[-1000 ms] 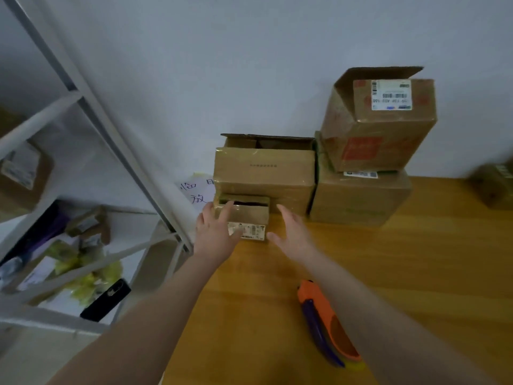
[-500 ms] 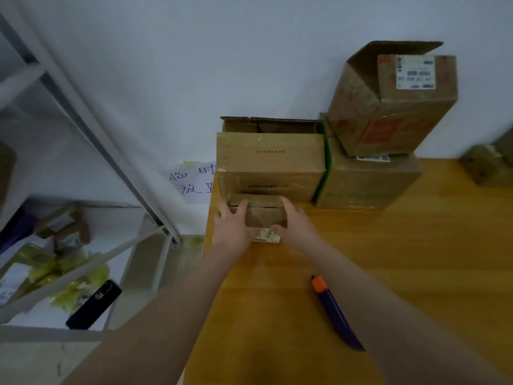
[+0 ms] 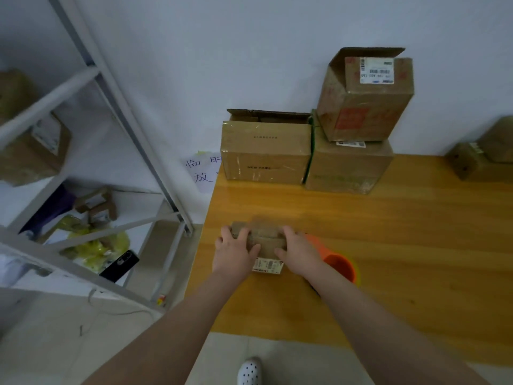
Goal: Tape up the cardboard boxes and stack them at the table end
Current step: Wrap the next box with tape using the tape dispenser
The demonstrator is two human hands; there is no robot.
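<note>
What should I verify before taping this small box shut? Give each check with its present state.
1. Grip on small box by left hand and right hand: ok.
2. Its top flaps lying flat: cannot tell, blurred.
3. Reach to tape dispenser, beside the right hand: ok.
4. A hand free for the dispenser: not ok, both hold the box.
5. Top of wide box at the table end closed for stacking on: not ok, a flap stands up.
</note>
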